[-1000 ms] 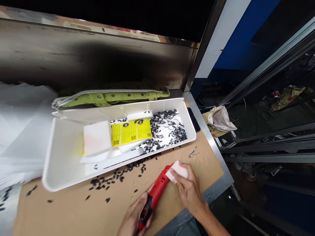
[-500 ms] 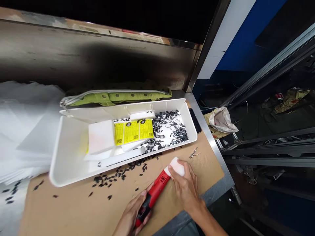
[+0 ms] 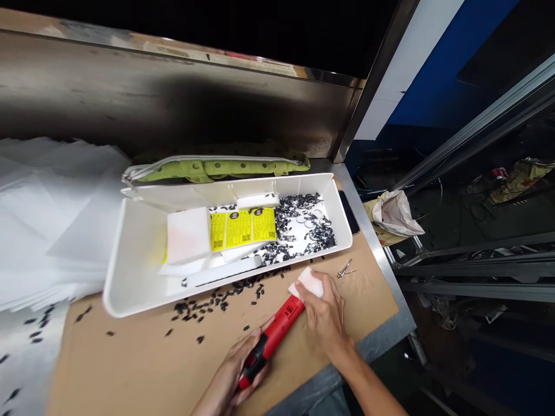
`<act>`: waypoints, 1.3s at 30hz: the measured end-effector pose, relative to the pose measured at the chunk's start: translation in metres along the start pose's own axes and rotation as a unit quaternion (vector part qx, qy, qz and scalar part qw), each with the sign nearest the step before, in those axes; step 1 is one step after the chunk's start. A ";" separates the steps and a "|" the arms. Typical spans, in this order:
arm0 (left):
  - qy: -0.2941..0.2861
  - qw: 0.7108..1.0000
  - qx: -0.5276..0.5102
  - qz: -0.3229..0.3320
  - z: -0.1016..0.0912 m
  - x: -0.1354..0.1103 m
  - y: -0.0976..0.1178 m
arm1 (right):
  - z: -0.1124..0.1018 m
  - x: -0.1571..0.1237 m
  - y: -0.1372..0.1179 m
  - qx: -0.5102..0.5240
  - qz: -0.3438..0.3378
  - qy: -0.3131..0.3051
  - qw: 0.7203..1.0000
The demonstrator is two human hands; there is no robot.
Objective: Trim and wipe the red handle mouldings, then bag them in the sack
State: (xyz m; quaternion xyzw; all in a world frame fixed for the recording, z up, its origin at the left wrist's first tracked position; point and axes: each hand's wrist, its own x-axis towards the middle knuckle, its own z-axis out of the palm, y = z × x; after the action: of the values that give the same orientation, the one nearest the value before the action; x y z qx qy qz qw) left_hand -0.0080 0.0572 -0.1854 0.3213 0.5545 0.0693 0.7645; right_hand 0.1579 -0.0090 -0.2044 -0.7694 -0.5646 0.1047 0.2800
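Note:
A red and black handheld tool, long and slim like a cordless power tool, slants over the brown board. My left hand is wrapped round its black lower end. My right hand grips a white foam piece, which lies against the tool's upper end and hides it. Just beyond, a long white bin holds a thick white foam block, yellow printed labels and many small black parts. More black bits are scattered on the board in front of the bin.
A nail clipper lies right of my right hand. A dark phone sits by the bin's right end. Behind it is a green dotted pouch. White sheets are stacked at left. An open bag stands beyond the metal edge.
The view has shifted slightly, so the bin and pouch appear further right. The foam piece is tilted a little differently at the tool's end. Both hands keep their holds.

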 end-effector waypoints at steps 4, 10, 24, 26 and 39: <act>-0.006 1.000 -0.006 -0.019 0.000 -0.007 0.011 | 0.007 -0.009 -0.001 0.018 0.008 0.060 0.998; -0.038 0.997 -0.011 -0.073 -0.009 -0.003 0.013 | 0.020 -0.016 -0.002 0.057 0.033 0.088 0.994; 0.020 0.948 0.281 0.148 -0.013 -0.002 -0.009 | -0.013 -0.003 0.007 0.035 0.070 -0.035 0.996; 0.029 0.923 0.348 0.160 -0.015 -0.002 -0.015 | -0.017 -0.007 0.009 0.031 0.073 -0.017 0.997; 0.020 0.865 0.469 0.175 -0.010 -0.008 -0.017 | -0.037 0.007 0.007 0.045 0.048 -0.130 0.989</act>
State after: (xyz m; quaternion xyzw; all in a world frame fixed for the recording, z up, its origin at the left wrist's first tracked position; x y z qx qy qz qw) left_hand -0.0245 0.0443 -0.1909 0.7323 0.4718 -0.0604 0.4874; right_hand 0.1836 -0.0156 -0.1769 -0.7623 -0.5530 0.2424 0.2330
